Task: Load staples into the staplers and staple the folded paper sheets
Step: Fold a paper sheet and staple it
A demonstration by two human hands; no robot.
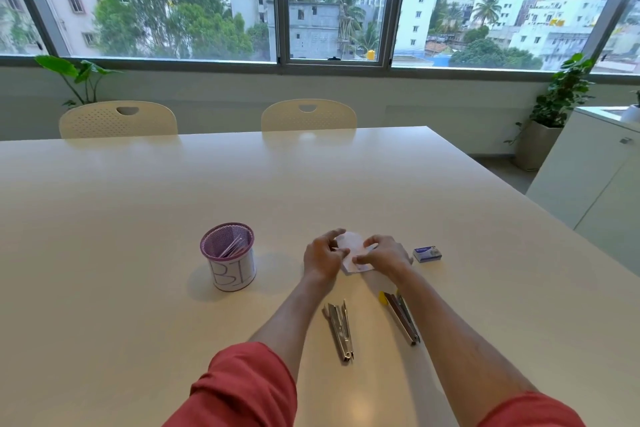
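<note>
My left hand (323,255) and right hand (381,253) pinch the folded paper (351,246) at centre frame, with both staplers (341,331) lying lengthwise just below, toward me.

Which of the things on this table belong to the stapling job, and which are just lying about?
Job: small white folded paper held by both hands; two open metal staplers; blue-and-white staple box.
Lying about: purple mesh pen cup; two cream chairs; potted plants.
</note>
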